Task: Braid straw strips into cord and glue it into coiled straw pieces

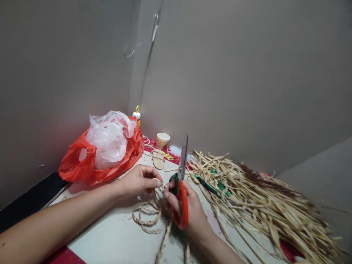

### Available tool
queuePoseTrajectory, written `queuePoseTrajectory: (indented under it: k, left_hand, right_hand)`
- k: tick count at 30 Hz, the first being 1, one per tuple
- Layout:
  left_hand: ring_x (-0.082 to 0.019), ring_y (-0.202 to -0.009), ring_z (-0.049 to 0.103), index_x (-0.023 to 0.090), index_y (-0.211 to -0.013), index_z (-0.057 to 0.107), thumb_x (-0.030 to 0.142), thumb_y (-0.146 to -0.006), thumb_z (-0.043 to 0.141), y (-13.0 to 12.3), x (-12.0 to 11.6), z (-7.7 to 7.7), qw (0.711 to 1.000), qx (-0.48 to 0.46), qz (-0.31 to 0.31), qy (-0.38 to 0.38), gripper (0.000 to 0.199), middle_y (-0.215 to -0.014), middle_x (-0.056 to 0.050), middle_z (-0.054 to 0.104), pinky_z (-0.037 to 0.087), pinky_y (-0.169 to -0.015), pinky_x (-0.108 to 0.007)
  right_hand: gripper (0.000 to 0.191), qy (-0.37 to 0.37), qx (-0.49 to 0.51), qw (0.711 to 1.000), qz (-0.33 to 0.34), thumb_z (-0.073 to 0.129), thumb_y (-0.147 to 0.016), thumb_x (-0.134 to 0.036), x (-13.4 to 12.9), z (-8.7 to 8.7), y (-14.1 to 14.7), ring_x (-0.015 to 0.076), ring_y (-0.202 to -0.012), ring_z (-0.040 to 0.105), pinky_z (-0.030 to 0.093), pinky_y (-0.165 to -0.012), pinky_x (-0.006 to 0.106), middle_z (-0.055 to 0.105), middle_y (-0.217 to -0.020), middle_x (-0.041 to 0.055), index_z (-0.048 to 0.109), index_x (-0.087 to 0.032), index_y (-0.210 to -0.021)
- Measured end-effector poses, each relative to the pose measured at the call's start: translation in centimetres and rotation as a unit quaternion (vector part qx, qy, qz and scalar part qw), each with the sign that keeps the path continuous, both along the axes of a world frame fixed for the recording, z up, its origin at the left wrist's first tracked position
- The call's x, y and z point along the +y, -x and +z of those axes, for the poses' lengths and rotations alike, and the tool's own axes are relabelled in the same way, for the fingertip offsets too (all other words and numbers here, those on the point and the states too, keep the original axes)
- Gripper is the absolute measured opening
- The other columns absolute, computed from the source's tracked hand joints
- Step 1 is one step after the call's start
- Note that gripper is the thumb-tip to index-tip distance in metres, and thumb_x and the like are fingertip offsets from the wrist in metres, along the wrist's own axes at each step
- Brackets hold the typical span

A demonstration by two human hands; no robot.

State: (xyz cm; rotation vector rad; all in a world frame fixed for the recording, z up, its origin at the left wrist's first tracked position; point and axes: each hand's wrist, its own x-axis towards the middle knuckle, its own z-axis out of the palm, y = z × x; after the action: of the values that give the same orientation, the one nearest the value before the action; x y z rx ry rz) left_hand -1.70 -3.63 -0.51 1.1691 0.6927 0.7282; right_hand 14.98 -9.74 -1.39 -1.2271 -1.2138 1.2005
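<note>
My left hand (141, 179) pinches the end of a braided straw cord (147, 222) between thumb and fingers. The rest of the cord lies in loose loops below, with strands running toward the front edge. In my right hand (192, 211) are scissors (183, 161) with one red and one green handle, the blades pointing upward and seemingly together. Its thumb and fingertip also meet close to the cord's end, beside my left fingertips; whether they grip it is hard to see. Beyond my hands lies a small woven straw sole (158, 159).
A large heap of dry straw (264, 201) covers the right side, with green-and-black handled pliers (209, 186) on it. Back left sits a red plastic bag (74, 161) with clear bags inside. A paper cup (163, 140) and yellow-looped bottle (136, 115) stand near the wall.
</note>
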Motion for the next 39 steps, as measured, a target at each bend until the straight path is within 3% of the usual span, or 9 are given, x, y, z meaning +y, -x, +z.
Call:
queuePoseTrajectory:
  k: [9,17,23,29,34,39]
  left_hand:
    - [-0.01,-0.052,0.059,0.012,-0.071,0.061,0.018,-0.063,0.075,-0.1,0.4,0.0,0.993,-0.066,0.005,0.102,0.017,-0.06,-0.004,0.064,0.045,-0.053,-0.021]
    - [-0.01,-0.058,0.061,0.006,-0.092,0.071,0.006,-0.068,0.066,0.0,0.6,-0.4,0.984,-0.086,-0.017,0.155,0.025,-0.064,-0.006,0.065,0.051,-0.063,-0.022]
    - [-0.011,-0.053,0.061,0.005,-0.083,0.071,0.002,-0.065,0.06,0.2,0.6,-0.3,0.975,-0.111,-0.028,0.193,0.021,-0.061,-0.007,0.064,0.052,-0.059,-0.023]
    - [-0.01,-0.053,0.059,0.005,-0.079,0.068,-0.002,-0.064,0.057,0.5,0.7,0.2,0.965,-0.159,0.014,0.208,0.02,-0.065,-0.006,0.062,0.053,-0.058,-0.025]
    - [-0.01,-0.055,0.059,0.005,-0.08,0.067,-0.002,-0.068,0.057,1.1,1.6,0.3,0.957,-0.208,0.058,0.194,0.017,-0.064,-0.005,0.06,0.052,-0.059,-0.023]
    - [-0.01,-0.058,0.06,0.005,-0.086,0.067,-0.002,-0.073,0.059,1.3,1.9,0.0,0.956,-0.211,0.07,0.192,0.016,-0.069,-0.007,0.062,0.053,-0.059,-0.022]
  right_hand:
    - [0.028,-0.025,-0.018,1.0,0.0,0.071,-0.076,-0.039,0.3,-0.8,-0.6,0.0082,-0.054,0.047,0.041,-0.052,0.022,0.056,-0.075,-0.0029,0.051,-0.02,-0.083]
    - [0.032,-0.015,-0.02,1.0,-0.011,0.076,-0.071,-0.039,0.6,-0.9,-0.5,0.0081,-0.051,0.049,0.042,-0.049,0.021,0.057,-0.072,-0.0037,0.052,-0.02,-0.082]
    - [0.035,0.01,0.02,0.999,-0.032,0.078,-0.068,-0.037,1.2,-1.4,-0.3,0.006,-0.044,0.045,0.037,-0.042,0.018,0.053,-0.061,-0.0063,0.049,-0.02,-0.078]
    - [0.039,0.007,0.044,0.998,-0.037,0.079,-0.066,-0.041,1.2,-1.7,0.0,0.0069,-0.04,0.047,0.039,-0.039,0.019,0.056,-0.06,-0.0054,0.048,-0.021,-0.08]
    - [0.037,0.015,0.04,0.996,-0.078,0.077,-0.069,-0.042,1.1,-1.3,-0.3,0.0074,-0.037,0.044,0.034,-0.034,0.017,0.051,-0.05,-0.0075,0.048,-0.021,-0.08]
    - [0.035,-0.072,0.09,0.974,-0.196,0.077,-0.07,-0.041,2.8,-0.4,-3.0,0.008,-0.043,0.046,0.037,-0.038,0.017,0.052,-0.056,-0.0086,0.049,-0.023,-0.083]
